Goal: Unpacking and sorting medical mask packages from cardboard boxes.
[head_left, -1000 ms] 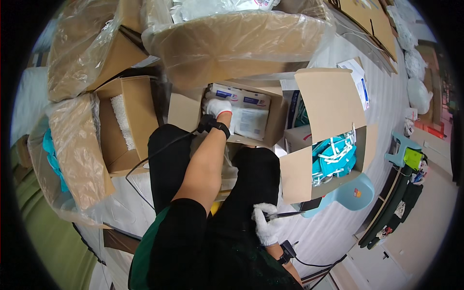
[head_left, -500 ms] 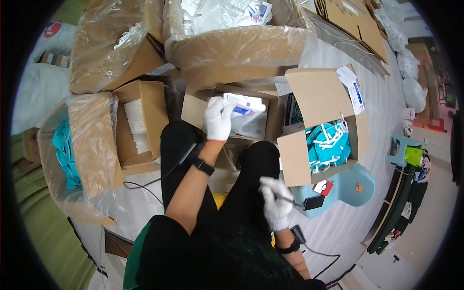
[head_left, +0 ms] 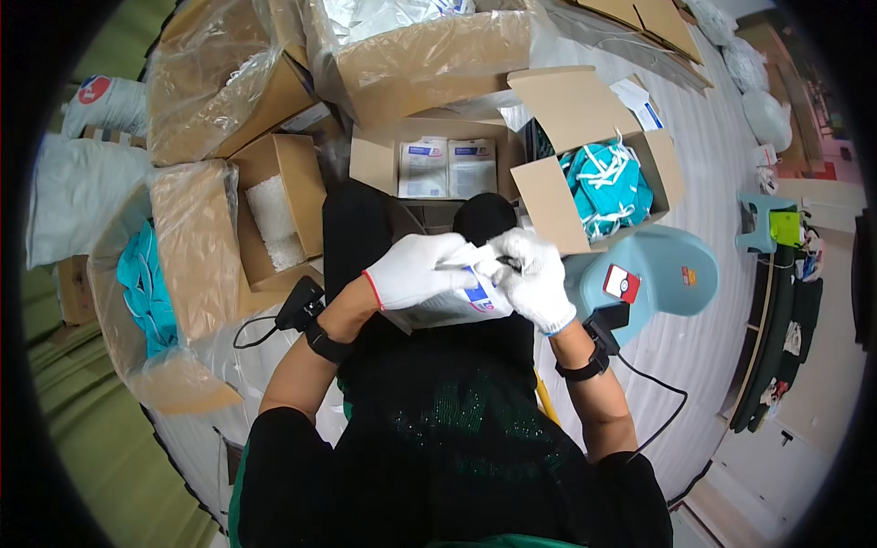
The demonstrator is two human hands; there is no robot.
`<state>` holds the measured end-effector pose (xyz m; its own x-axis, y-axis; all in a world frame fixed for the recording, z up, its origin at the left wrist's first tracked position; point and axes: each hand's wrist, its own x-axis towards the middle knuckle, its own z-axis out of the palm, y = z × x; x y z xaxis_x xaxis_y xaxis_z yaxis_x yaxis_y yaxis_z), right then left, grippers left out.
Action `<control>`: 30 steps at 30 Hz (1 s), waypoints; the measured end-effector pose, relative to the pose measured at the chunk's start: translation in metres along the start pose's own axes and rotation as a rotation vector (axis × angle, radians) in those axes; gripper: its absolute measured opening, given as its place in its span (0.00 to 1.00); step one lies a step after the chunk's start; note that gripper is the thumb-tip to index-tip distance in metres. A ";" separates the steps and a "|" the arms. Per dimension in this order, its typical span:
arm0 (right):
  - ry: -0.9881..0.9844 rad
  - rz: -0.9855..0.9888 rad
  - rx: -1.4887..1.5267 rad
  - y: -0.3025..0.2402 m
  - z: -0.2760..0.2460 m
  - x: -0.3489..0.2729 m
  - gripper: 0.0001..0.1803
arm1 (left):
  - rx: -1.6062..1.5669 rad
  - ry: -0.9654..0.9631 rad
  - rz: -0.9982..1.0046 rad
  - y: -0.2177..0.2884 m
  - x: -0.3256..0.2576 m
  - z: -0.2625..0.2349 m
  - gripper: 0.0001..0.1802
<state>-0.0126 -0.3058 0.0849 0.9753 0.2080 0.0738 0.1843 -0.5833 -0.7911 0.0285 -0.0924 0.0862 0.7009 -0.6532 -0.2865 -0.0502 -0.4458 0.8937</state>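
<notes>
Sitting among open cardboard boxes, the person keeps the supplies within arm's reach: the biggest box (head_left: 429,59), lined with clear plastic, stands farthest ahead, a plastic-draped box (head_left: 196,242) lies to the left, and a box of teal masks (head_left: 603,187) sits open to the right, just beside a pale blue stool (head_left: 653,274). Straight ahead, past the knees, a smaller box (head_left: 448,169) holds flat white packets stood side by side, so one can be lifted out easily. One such packet (head_left: 452,301) is over the lap, held between both gloved hands. The left hand (head_left: 416,269) grips its upper edge with fingers closed on it, steadying it, while the right hand (head_left: 534,274) pinches the top corner, fingertips pressed together on the wrapper
</notes>
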 end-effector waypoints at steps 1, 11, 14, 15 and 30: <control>0.036 -0.010 0.080 0.007 0.006 -0.014 0.10 | 0.024 -0.097 -0.022 -0.003 -0.005 0.004 0.18; 0.147 0.458 -0.145 -0.017 -0.009 -0.066 0.13 | 0.572 -0.115 -0.134 -0.016 -0.025 0.048 0.25; 0.029 0.568 0.422 -0.008 -0.026 -0.076 0.21 | 0.867 0.223 -0.010 -0.016 -0.025 0.041 0.11; -0.070 0.540 0.615 -0.012 -0.035 -0.082 0.22 | 0.951 0.305 0.016 -0.017 -0.024 0.039 0.06; -0.096 0.771 1.117 -0.038 0.024 -0.119 0.22 | 1.303 0.399 -0.083 -0.033 -0.004 0.062 0.09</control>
<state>-0.1387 -0.2890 0.0916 0.7641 0.2012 -0.6130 -0.6400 0.3562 -0.6809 -0.0166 -0.1133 0.0366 0.8796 -0.4756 -0.0059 -0.4707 -0.8685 -0.1552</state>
